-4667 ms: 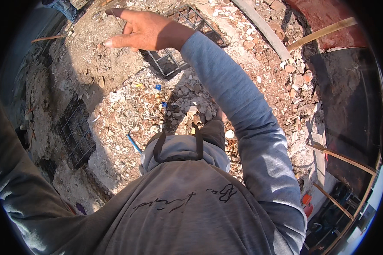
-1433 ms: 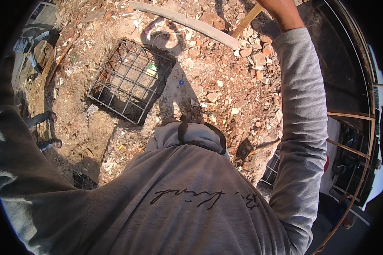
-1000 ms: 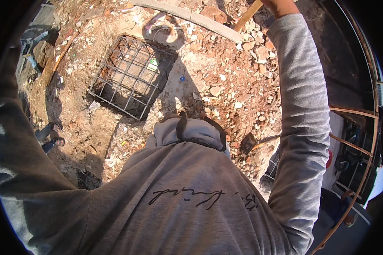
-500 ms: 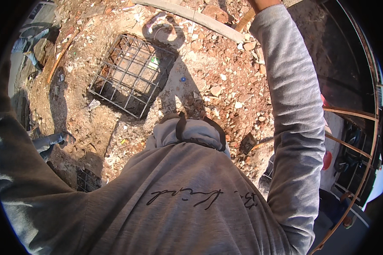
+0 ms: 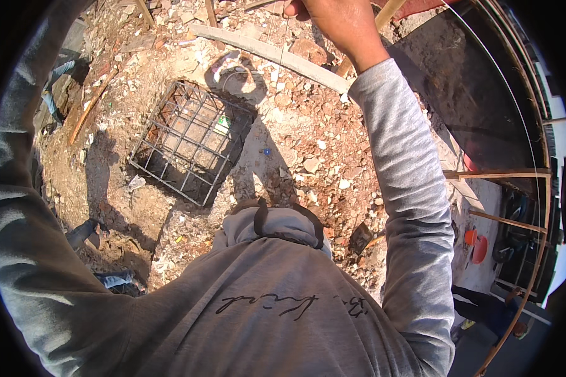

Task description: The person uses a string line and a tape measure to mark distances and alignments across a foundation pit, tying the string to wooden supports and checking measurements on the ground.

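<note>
My right hand (image 5: 343, 25) is raised at the top edge, partly cut off by the picture. Its fingers look curled together, and a thin string (image 5: 287, 31) runs down from the fingertips. Whatever else they grip is out of the picture. My left arm (image 5: 12, 144), in a grey sleeve, reaches up along the left rim, and its hand lies beyond the top edge. On the ground ahead of me, a square rebar grid (image 5: 183, 135) sits over a dug pit, well apart from my hands.
A pale beam (image 5: 277, 56) crosses the rubble beyond the pit. To the right are a wooden frame (image 5: 497, 174), a dark sheet (image 5: 478, 94) and a red round object (image 5: 479, 249). A person (image 5: 493, 312) is at the lower right; other people's legs (image 5: 56, 88) show at left.
My right hand has come into view at the top edge, its arm lower in the picture. My left arm now extends upward along the left rim. The ground has shifted downward in view.
</note>
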Demonstrator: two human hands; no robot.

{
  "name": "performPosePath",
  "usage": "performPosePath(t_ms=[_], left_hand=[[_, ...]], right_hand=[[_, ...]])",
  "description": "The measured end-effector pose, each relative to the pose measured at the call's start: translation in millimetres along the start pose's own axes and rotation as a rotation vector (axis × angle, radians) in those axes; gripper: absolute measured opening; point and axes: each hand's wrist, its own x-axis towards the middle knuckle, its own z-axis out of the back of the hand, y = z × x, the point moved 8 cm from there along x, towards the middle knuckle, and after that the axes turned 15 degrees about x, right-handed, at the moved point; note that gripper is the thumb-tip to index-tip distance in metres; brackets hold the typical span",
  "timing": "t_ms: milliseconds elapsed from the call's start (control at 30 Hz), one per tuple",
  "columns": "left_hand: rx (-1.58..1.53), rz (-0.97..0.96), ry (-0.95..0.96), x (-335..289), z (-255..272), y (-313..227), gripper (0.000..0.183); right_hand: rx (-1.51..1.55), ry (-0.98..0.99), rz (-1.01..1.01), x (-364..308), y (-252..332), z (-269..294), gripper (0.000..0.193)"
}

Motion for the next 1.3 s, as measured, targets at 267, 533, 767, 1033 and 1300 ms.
performPosePath(t_ms=[267, 533, 767, 1033, 1300], left_hand=[[-0.539, 0.047, 0.28, 40, 15, -11, 0.032], [0.288, 0.185, 0.159, 37, 38, -14, 0.045], [0.735, -0.184, -0.077, 53, 16, -42, 0.043], [0.791, -0.299, -0.165, 40, -1, -44, 0.037], [0.673, -0.274, -0.137, -14, -60, -29, 0.032]], right_hand=[[0.248, -0.091, -0.113, -30, -36, 8, 0.022], [0.143, -0.025, -0.06, -32, -25, -5, 0.018], [0.114, -0.101, -0.035, -32, -23, 7, 0.019], [-0.028, -0.204, -0.093, -57, -11, 39, 0.027], [-0.052, -0.197, -0.095, -91, -21, 71, 0.028]])
